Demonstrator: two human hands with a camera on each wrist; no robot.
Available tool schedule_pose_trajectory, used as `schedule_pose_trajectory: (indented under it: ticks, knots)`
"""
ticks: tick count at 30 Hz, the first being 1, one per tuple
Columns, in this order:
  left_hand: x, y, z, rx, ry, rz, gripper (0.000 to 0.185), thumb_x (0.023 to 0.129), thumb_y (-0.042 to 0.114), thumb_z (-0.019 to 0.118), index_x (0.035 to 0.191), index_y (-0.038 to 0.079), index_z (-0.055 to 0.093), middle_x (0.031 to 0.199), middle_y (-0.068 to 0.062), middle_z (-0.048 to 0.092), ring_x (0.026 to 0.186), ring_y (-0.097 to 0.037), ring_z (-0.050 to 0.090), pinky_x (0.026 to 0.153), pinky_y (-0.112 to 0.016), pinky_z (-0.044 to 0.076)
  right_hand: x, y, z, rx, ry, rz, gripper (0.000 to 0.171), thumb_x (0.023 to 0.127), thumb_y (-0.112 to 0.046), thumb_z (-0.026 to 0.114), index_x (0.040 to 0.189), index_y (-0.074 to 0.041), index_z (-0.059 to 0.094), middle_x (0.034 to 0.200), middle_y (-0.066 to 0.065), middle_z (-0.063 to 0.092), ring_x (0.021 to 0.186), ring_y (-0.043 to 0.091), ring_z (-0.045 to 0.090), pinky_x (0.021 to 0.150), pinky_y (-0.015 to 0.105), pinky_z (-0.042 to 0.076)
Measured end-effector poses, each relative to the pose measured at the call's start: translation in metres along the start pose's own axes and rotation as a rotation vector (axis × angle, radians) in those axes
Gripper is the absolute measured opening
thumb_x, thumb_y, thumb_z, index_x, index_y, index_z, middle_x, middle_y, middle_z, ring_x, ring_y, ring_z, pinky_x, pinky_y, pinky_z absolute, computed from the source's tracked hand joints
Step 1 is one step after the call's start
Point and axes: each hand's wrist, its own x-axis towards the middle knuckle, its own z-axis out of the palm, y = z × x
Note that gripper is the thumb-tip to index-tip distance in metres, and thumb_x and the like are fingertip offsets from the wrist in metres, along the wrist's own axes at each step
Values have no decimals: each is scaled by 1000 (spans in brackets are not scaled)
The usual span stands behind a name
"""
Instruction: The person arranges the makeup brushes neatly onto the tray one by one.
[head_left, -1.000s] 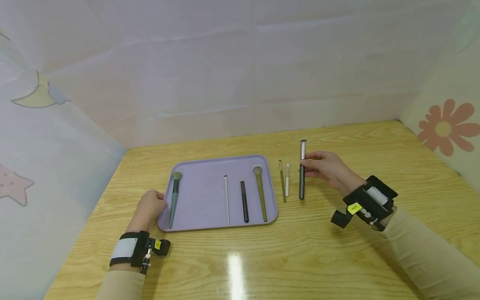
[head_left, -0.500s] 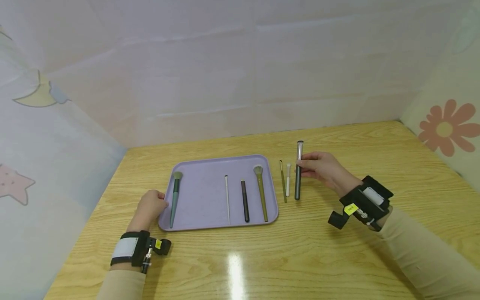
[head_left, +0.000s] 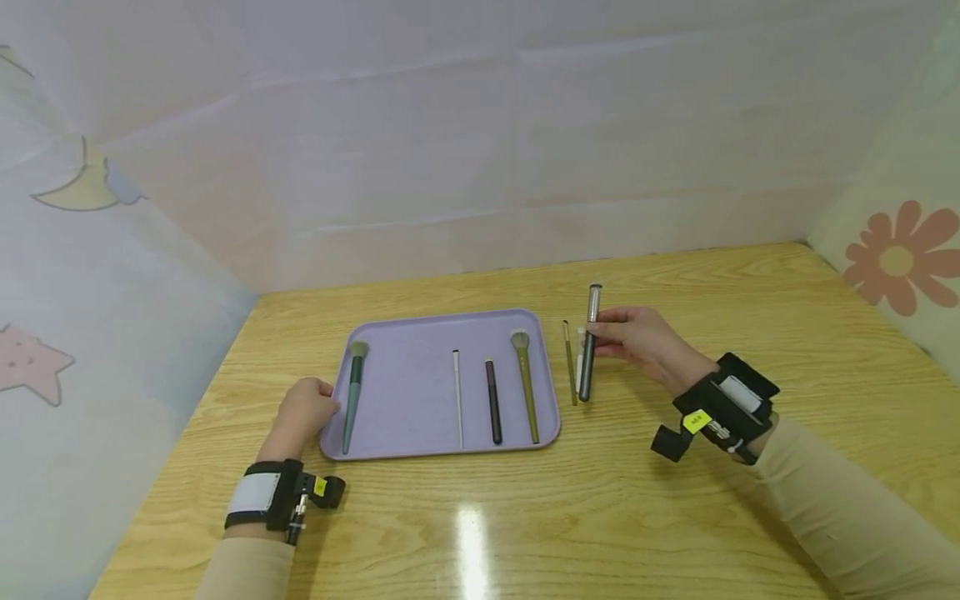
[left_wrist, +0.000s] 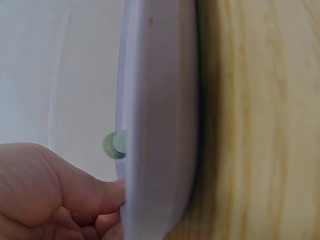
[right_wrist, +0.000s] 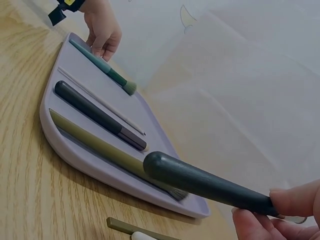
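My right hand pinches a dark grey stick with a silver cap, lifted just above the table to the right of the lilac tray; the right wrist view shows its dark end in my fingertips. On the table under it lie a thin olive brush and a small white brush. My left hand grips the tray's left rim. In the tray lie a teal brush, a white stick, a black stick and an olive fan brush.
The wooden table is boxed in by pale fabric walls at the back and both sides. A flower print marks the right wall, a moon and a star the left wall.
My right hand has carried the dark grey stick leftward, from beside the small white brush to over it. The left hand has kept its hold on the tray rim.
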Motion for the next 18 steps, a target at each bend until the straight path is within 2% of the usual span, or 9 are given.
schedule_pose_trajectory:
  ticks: [8, 18]
  knots:
    - [1, -2, 2, 4, 6, 5, 29, 91, -1, 50, 113, -19, 51, 107, -32, 56, 92, -37, 56, 76, -44, 50, 0, 1, 4, -8, -12, -4, 34, 97, -3, 54, 124, 14, 43, 88, 1, 61, 76, 9, 63, 74, 23, 54]
    - [-2, 1, 1, -10, 5, -9, 30, 91, -1, 49, 116, -19, 51, 108, -32, 55, 93, -37, 55, 77, -44, 50, -1, 1, 9, 24, -26, 7, 22, 97, -2, 52, 116, 9, 46, 88, 2, 60, 75, 10, 63, 73, 22, 54]
